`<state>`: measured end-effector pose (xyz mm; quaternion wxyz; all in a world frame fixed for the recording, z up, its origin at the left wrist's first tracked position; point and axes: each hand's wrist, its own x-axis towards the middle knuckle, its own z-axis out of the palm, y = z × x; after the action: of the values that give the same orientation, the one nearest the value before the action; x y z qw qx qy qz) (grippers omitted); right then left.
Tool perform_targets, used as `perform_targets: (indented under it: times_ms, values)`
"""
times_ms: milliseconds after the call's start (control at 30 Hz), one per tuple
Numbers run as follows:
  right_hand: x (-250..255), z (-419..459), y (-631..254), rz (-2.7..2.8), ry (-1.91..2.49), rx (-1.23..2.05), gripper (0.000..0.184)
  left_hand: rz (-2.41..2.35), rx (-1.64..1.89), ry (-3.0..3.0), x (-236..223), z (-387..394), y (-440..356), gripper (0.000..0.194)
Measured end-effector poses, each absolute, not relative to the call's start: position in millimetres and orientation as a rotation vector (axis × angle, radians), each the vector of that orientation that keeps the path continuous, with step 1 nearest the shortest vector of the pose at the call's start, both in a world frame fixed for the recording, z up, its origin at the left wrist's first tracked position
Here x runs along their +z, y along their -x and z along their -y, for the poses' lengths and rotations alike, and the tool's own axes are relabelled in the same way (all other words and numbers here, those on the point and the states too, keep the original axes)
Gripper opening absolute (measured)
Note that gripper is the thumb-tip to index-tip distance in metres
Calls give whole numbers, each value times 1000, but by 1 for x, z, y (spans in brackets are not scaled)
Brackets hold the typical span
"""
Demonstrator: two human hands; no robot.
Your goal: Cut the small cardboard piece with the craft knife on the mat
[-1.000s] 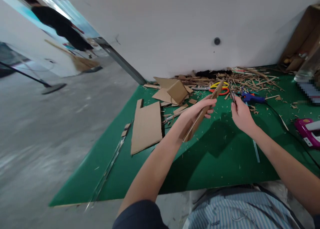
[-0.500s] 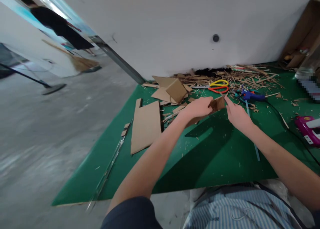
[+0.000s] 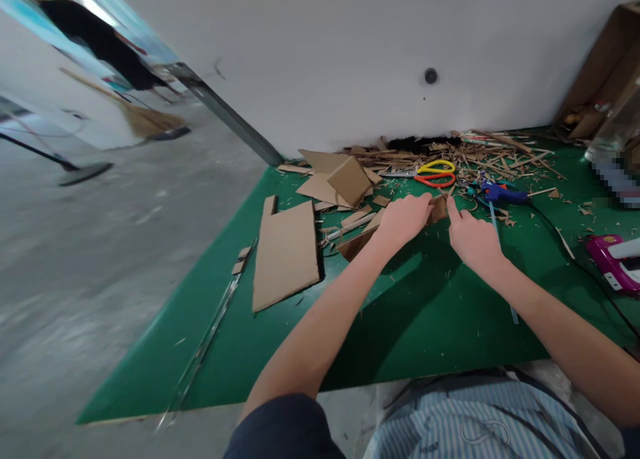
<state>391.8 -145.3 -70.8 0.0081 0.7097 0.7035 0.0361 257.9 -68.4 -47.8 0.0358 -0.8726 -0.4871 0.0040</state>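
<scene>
Closely, left hand [image 3: 404, 220] grip pinches cardboard strip [image 3: 439, 210] over green worktop [image 3: 240, 352]; right hand [image 3: 475, 241] at strip's far end, cannot tell whether its grip pinches anything; scissors [image 3: 418, 174] just beyond.

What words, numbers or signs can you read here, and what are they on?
No text reads clearly.
Striped clothing: small dark characters, too blurred to read, and a pale looped sign, not a word I can read.
Magenta tool: marks on a white label, too small to read.
</scene>
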Motion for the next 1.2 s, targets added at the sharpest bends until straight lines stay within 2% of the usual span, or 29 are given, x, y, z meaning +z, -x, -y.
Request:
perform_targets:
  times_ms: [533, 900, 1200]
  values:
    - [-63, 116, -391, -2327, -2127, -19, 73, 1583, -68, 2539, -56, 71, -262, 30]
    - [-72, 135, -386, -2259, -2142, 20, 70, 1671, -105, 2509, -59, 66, -265, 38]
    - [-67, 120, -388, -2271, -2148, -46, 70, 1639, -106, 2538, -58, 67, -264, 38]
